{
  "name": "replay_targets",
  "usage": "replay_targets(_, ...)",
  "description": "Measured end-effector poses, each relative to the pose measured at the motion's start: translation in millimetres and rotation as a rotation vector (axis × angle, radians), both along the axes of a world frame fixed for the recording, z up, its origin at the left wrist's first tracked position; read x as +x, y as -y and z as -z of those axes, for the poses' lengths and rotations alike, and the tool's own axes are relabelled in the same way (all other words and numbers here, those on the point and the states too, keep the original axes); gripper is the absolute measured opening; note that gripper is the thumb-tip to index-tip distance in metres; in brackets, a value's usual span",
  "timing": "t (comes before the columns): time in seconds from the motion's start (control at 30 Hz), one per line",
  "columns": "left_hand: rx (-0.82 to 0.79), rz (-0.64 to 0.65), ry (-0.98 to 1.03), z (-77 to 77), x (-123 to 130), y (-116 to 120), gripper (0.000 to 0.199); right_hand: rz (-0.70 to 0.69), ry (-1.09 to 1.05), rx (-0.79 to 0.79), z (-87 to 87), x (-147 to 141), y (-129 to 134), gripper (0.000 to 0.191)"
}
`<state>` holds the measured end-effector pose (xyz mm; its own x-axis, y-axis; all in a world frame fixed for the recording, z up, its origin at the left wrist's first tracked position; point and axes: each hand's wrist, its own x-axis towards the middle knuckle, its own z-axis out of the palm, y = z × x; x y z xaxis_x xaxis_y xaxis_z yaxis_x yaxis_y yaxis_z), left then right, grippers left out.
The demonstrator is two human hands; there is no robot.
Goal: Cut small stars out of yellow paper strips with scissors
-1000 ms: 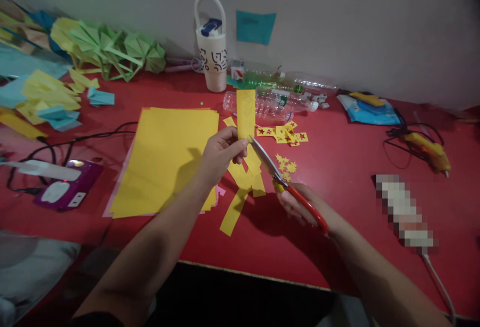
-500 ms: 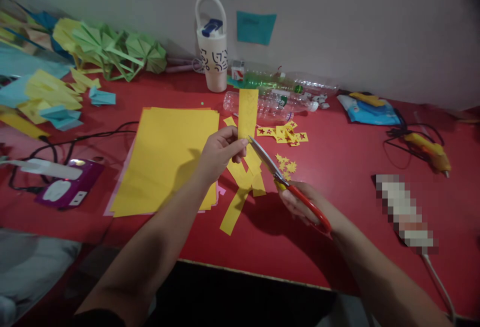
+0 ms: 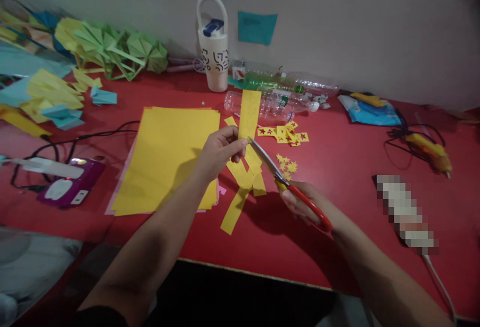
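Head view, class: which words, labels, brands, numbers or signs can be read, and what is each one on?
None can be read for certain.
White tumbler: dark lines and curves, no clear word.
Green bottle label: too small.
Small red-and-white item: too blurred.
Blue packet: too blurred.
Teal paper: faint dark mark, unreadable.
Yellow strip in the left hand: faint marks, unreadable.
Pixelated object: masked.

A dimly lit, apparently painted grey wall [image 3: 348, 22] stands behind a long red table [image 3: 341, 147]
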<state>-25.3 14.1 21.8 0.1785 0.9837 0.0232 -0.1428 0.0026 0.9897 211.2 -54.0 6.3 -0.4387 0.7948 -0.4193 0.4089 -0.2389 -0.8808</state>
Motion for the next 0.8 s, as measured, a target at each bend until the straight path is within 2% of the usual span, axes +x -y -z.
replay_targets(0.43, -0.025, -0.009, 0.042, 0.5, 0.1, -0.4, 0.017, 0.009, 0.03, -0.038, -2.7, -2.3, -1.2, 0.061)
replay_targets(0.8, -0.049, -0.051, 0.09, 3.3, 4.8, 2.6, 0.011, -0.013, -0.179, -0.017, 5.2, -7.5, 0.7, 0.057)
